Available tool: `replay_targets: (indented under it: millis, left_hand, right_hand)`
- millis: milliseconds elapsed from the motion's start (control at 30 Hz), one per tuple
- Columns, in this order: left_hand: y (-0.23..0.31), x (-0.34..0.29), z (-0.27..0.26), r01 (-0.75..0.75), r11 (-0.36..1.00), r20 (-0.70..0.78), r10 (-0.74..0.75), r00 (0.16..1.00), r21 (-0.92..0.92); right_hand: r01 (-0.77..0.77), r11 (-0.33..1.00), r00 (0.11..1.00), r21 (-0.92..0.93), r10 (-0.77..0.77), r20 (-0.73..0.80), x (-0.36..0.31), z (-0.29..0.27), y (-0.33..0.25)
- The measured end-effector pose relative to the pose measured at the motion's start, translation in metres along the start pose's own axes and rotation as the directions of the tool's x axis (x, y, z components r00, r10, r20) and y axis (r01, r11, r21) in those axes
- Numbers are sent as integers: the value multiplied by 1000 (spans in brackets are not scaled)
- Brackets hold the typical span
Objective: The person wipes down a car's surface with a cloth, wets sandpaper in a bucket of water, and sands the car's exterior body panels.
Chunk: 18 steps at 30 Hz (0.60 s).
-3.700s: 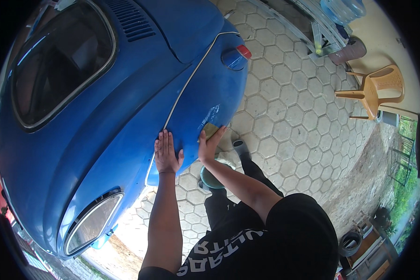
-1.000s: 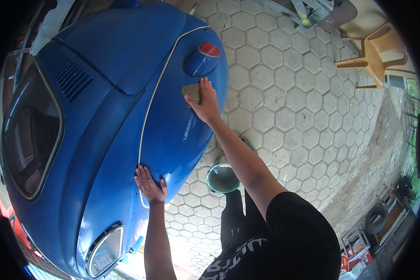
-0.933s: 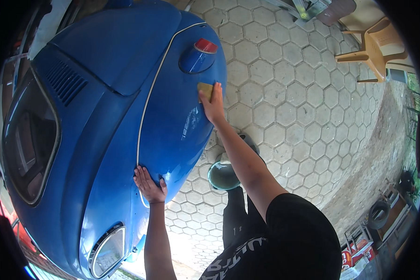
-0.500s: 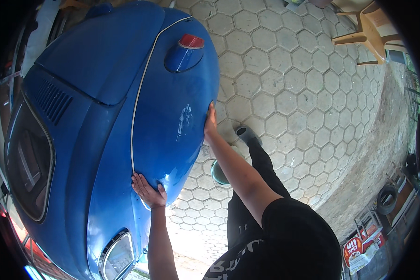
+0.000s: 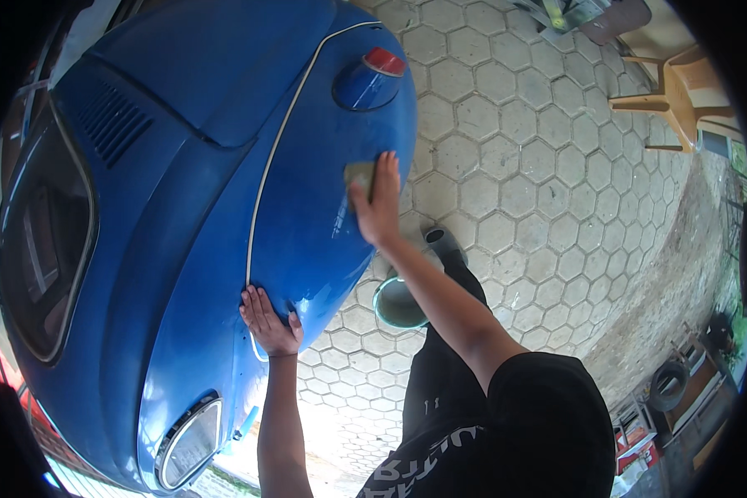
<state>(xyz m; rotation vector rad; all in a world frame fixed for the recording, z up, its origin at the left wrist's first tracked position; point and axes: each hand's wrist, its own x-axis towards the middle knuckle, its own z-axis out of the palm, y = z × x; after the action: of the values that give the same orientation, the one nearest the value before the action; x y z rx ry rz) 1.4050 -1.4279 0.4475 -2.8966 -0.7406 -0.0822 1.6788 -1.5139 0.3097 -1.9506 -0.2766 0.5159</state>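
A blue rounded car fender (image 5: 307, 241) curves below my hands, glossy, with a pale trim strip (image 5: 267, 174) along its seam. On the fender's outer side my right hand (image 5: 379, 212) presses a small flat olive-brown pad (image 5: 358, 173) to the paint. Its thumb lies over the pad and the fingers stretch along the pad's right edge. My left hand (image 5: 272, 326) rests flat on the paint nearer to me, fingers extended, thumb apart, fingertips at the trim strip; nothing is in it. Beyond the right hand, a red-topped tail light (image 5: 383, 62) stands on the fender.
A green-rimmed bucket (image 5: 376, 301) stands on the hexagonal paving (image 5: 515, 166) beside my legs. At the far right is a tan plastic chair (image 5: 681, 95). A coiled dark hose or tyre (image 5: 669, 384) lies among clutter at the lower right. A glass-covered headlight-shaped lamp (image 5: 189, 444) is at lower left.
My right hand has moved from the fender's outer edge up onto its surface, and the pad now shows. My left hand stays at the trim strip. The view has shifted slightly.
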Motion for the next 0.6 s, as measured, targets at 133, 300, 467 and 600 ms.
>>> replay_targets:
  millis: [133,300,467,600]
  left_hand:
    - [22,15,18,-13,995,-34,9,999,-99]
    - [-5,-19,13,62,987,-54,-71,996,-151]
    - [10,-22,33,190,972,-341,-228,912,-141]
    - [15,-11,35,227,955,-447,-292,846,-193]
  right_hand:
    - [-226,970,972,-86,219,-88,120,-25,36]
    - [439,824,898,-358,-382,219,-1,21,-73]
    - [807,544,581,-230,-662,474,-61,13,-86]
    - [692,630,721,-354,-626,295,-7,19,-80]
